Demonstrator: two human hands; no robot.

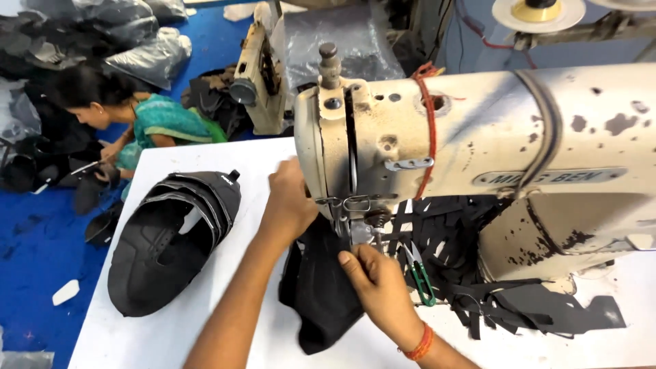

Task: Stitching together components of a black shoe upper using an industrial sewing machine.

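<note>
Hands are working at the big cream sewing machine (pixel 478 143). I am reaching my left hand (pixel 290 201) up beside the machine's head, close to the needle part, and my fingers are hiding behind it, so I cannot tell if they are gripping anything. I am pressing my right hand (pixel 376 283) down on the black piece (pixel 318 294) lying under the needle, with my fingers curled together and pinching its edge. An orange thread band (pixel 420 344) is sitting on my right wrist.

The black piece is hanging a little off the front of the white table (pixel 178 342). Green-handled snips (pixel 420 273) are lying just beside my right hand. Black scraps (pixel 519 307) are piling up under the machine's arm on the right. A stack of black shoe uppers (pixel 174 242) is resting on the table to my left, well apart from my hands. Another person in a green top (pixel 164 123) is sitting on the blue floor (pixel 41 253), far off to the left.
</note>
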